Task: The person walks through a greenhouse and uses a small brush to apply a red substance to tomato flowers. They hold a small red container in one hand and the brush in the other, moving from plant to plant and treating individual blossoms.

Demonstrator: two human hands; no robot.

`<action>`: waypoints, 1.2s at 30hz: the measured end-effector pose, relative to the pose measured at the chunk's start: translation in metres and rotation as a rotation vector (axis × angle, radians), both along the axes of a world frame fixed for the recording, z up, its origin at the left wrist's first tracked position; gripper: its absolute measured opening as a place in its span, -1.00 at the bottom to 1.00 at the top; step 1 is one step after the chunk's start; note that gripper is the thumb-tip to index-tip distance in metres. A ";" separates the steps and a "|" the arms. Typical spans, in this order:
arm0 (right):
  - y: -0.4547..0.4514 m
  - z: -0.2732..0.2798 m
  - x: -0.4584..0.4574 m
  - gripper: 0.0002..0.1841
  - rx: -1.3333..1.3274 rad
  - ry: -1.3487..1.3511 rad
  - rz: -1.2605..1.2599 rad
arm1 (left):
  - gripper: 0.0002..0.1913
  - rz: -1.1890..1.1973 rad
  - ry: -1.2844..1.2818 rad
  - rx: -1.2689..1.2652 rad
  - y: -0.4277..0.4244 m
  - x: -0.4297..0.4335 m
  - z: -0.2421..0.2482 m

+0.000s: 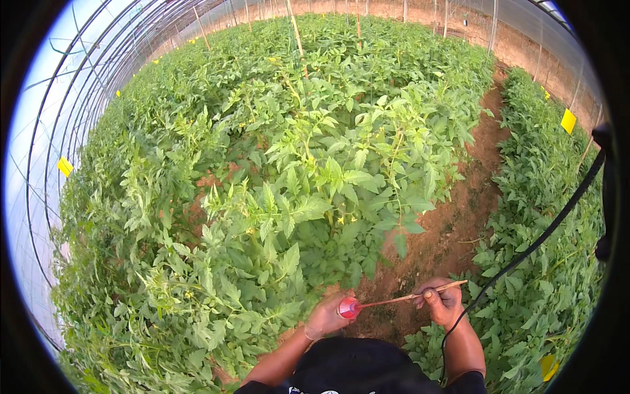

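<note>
My left hand (329,316) is closed around a small container with red contents (349,308), its round end facing the other hand. Between the fingers and thumb of my right hand (439,300) is a thin wooden stick (409,297). The stick's reddened end reaches to the container; whether it is inside or only touches the rim I cannot tell. Just beyond both hands stand leafy tomato plants (315,216), with small yellow flowers (340,220) on the nearest one.
A bare soil path (453,221) runs between the plants and another tomato row (531,197) at the right. Yellow cards (568,121) hang at both sides. Upright poles (295,29) stand among the plants. A black cable (531,251) crosses over my right forearm. Greenhouse hoops (54,113) arch at the left.
</note>
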State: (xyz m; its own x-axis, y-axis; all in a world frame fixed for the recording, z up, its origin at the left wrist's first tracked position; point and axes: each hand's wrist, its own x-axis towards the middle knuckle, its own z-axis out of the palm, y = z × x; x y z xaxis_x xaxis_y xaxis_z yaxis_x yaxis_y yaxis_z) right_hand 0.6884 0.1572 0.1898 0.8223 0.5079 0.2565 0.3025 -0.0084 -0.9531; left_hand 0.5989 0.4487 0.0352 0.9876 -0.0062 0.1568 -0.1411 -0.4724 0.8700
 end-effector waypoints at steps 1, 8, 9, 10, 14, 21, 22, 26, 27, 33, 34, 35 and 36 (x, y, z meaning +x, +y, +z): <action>0.008 -0.002 0.010 -0.62 -0.034 -0.010 0.029 | -0.35 0.001 -0.022 0.066 0.003 0.006 -0.003; 0.059 -0.017 0.044 -0.85 -0.164 -0.206 0.296 | -0.31 -0.023 -0.016 -0.091 0.009 0.024 -0.012; 0.064 -0.017 0.051 -0.84 -0.144 -0.213 0.321 | -0.31 -0.018 0.009 -0.134 0.007 0.026 -0.013; 0.066 -0.017 0.058 -0.79 -0.128 -0.259 0.385 | -0.31 0.003 0.028 -0.172 0.004 0.030 -0.013; 0.067 -0.022 0.088 -0.69 -0.158 -0.174 0.609 | -0.30 0.107 0.325 -0.869 -0.014 0.038 -0.007; 0.105 -0.056 0.173 -0.65 -0.073 0.166 0.686 | -0.25 0.374 0.100 -0.485 -0.041 0.034 0.019; 0.121 -0.063 0.187 -0.64 -0.112 0.163 0.592 | -0.25 0.410 0.088 -0.542 -0.042 0.034 0.018; 0.195 -0.090 0.247 -0.57 -0.356 0.016 0.325 | -0.25 0.539 0.003 -0.483 -0.044 0.017 0.009; 0.216 -0.096 0.258 -0.53 -0.454 -0.027 0.245 | -0.24 0.585 0.006 -0.400 -0.042 0.012 0.008; 0.304 -0.126 0.287 -0.32 -0.634 -0.249 0.138 | -0.18 0.769 0.024 -0.405 -0.044 -0.032 0.016; 0.314 -0.132 0.289 -0.38 -0.717 -0.204 0.088 | -0.19 0.794 0.058 -0.388 -0.044 -0.041 0.018; 0.321 -0.139 0.291 -0.39 -0.724 -0.223 0.062 | -0.19 0.817 0.094 -0.367 -0.044 -0.047 0.019; 0.328 -0.147 0.295 -0.40 -0.732 -0.239 0.033 | -0.20 0.843 0.089 -0.288 -0.048 -0.056 0.020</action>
State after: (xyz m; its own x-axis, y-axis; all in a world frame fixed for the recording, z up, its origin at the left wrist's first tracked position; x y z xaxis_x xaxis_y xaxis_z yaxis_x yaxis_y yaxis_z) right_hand 0.9838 0.4852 0.0431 0.7687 0.6395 0.0142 0.5102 -0.5996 -0.6165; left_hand 0.5431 0.4011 0.0554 0.6549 0.7548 -0.0374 0.2280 -0.1502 0.9620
